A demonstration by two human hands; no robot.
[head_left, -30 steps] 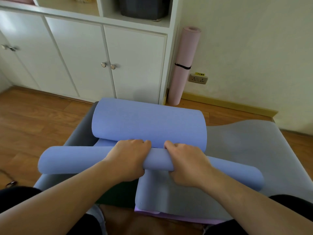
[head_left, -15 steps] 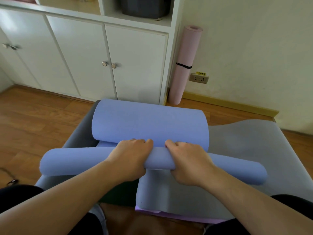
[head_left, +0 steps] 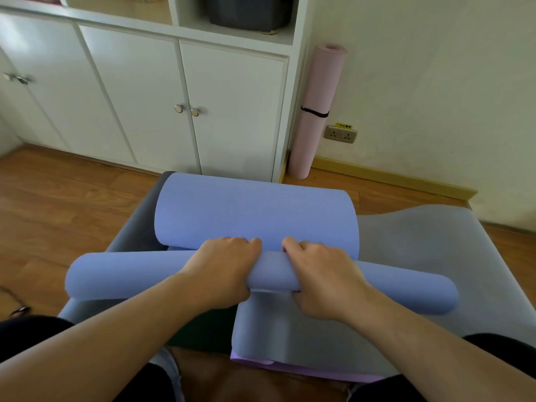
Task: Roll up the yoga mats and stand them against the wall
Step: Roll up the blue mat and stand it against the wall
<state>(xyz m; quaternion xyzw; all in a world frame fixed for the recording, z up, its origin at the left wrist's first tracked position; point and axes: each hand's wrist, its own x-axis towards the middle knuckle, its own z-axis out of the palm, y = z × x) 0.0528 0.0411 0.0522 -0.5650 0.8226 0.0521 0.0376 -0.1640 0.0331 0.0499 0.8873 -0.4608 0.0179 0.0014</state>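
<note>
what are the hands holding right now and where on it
Both hold the blue yoga mat by the middle of its rolled-up part: the left hand and right hand sit side by side, fingers curled over the top of the roll.

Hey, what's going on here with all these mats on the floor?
A person is rolling up a blue yoga mat. The left hand and right hand both grip the rolled part near its middle; the far end curls unrolled. It lies over a grey mat. A pink mat already stands rolled against the wall.
</note>
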